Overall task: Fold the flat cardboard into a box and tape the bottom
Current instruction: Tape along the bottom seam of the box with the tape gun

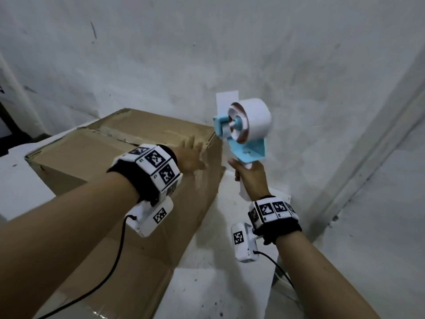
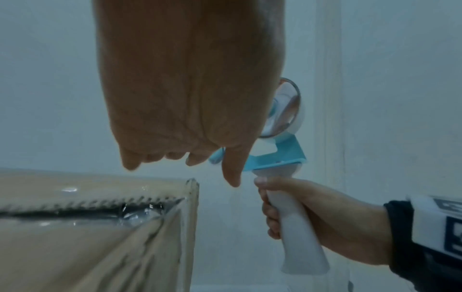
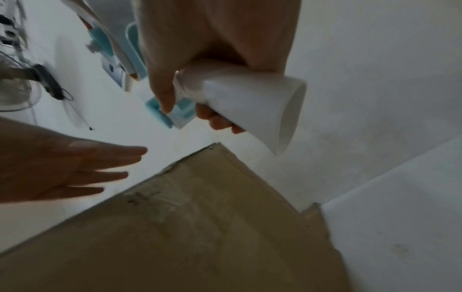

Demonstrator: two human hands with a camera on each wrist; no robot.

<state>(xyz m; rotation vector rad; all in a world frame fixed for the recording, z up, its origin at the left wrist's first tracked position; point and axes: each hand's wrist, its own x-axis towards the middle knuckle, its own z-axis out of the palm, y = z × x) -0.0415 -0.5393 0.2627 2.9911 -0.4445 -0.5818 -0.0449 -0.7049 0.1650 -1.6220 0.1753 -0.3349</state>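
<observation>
A brown cardboard box [image 1: 96, 153] stands folded up, its two top flaps closed with a seam [image 2: 82, 205] between them under clear tape. My left hand [image 1: 190, 155] hovers flat with straight fingers just above the box's far right corner [image 3: 215, 147], holding nothing. My right hand [image 1: 249, 178] grips the white handle [image 2: 297, 227] of a blue tape dispenser [image 1: 243, 132], held upright to the right of the box. A white tape roll [image 1: 257, 120] sits on it, and a loose strip of tape [image 1: 226, 100] sticks up from it.
A white wall [image 1: 207, 54] rises close behind the box, with a corner or door frame [image 1: 379, 134] at the right. The box rests on a white surface [image 1: 218, 284]. Cables [image 1: 112, 268] hang from both wrist cameras.
</observation>
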